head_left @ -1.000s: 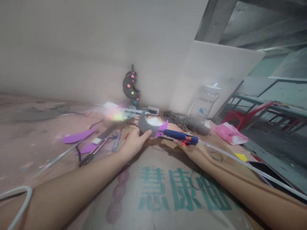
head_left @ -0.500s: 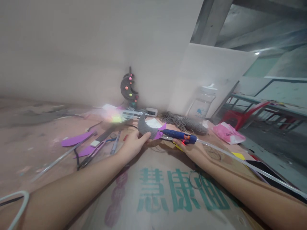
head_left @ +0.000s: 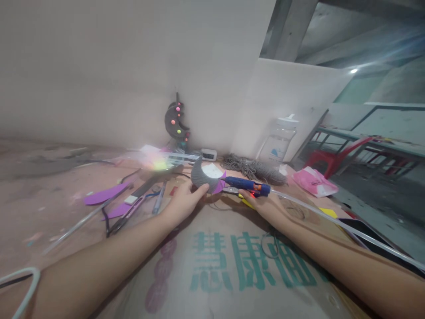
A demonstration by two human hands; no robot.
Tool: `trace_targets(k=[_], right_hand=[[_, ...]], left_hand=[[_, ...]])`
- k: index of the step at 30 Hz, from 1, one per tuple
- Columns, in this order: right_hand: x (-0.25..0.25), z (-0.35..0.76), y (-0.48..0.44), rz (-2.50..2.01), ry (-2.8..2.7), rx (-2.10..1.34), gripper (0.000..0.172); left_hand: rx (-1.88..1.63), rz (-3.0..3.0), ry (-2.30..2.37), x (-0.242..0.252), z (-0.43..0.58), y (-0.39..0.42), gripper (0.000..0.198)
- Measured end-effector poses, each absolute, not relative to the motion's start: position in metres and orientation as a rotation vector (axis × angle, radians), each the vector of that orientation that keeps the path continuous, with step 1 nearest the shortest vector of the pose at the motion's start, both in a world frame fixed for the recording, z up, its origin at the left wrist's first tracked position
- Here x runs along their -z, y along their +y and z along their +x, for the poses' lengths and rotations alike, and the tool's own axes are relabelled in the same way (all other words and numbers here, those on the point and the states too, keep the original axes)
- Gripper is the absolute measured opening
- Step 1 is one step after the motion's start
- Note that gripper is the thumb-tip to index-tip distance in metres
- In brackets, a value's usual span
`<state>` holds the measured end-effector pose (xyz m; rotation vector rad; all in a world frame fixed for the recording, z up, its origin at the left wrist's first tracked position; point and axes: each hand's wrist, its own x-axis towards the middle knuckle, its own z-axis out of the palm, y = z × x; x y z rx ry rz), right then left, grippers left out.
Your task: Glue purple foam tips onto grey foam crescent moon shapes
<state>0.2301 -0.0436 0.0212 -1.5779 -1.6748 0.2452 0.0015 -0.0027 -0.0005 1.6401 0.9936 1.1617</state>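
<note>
Glue gun [head_left: 247,185] in the right hand [head_left: 264,206], and from my far-off seat I see the fingers curled beneath its body, gripping it, a red light glowing just beside them. Its nozzle aims straight toward the left hand [head_left: 187,197], which pinches a gray crescent [head_left: 199,176] between thumb and fingers, right above the far part of the cardboard [head_left: 186,305]. Between the two hands, a purple piece [head_left: 219,185] sits at the crescent's edge by the nozzle; whether the tip touches it, I can't tell through this blur. A clear glue stick [head_left: 332,219] runs back over the right forearm. Left of the left hand, I've got purple cutouts [head_left: 104,195], a cutter [head_left: 133,209] and a pen [head_left: 159,199] on the counter [head_left: 49,199]. Beyond the right hand, gray yarn [head_left: 255,170] lies bunched near a clear bottle [head_left: 277,144]; past the left, a dark crescent [head_left: 170,124] stands upright, dotted with coloured balls.
</note>
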Motion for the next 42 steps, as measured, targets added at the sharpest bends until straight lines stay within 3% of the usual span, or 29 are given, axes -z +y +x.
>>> trace_targets(k=[10, 22, 28, 37, 42], right_hand=[[-0.022, 0.239, -0.048, -1.601, -1.664, -0.3, 0.044], [-0.016, 0.242, -0.048, -1.527, -1.73, -0.325, 0.039], [-0.023, 0.242, -0.04, -1.385, -1.532, -0.461, 0.051], [-0.056, 0.251, -0.021, -1.41, -1.398, -0.623, 0.049], [-0.064, 0.249, 0.01, -1.638, -1.556, -0.517, 0.035]], left_hand=[[-1.156, 1.486, 1.036, 0.006, 0.001, 0.004, 0.036], [-1.201, 1.37, 0.956, 0.002, 0.002, 0.004, 0.039], [-1.196, 1.327, 0.966, 0.0, 0.003, 0.002, 0.038], [-1.176, 1.342, 0.951, -0.001, 0.003, 0.001, 0.034], [-1.17, 1.391, 0.966, 0.0, 0.003, 0.002, 0.031]])
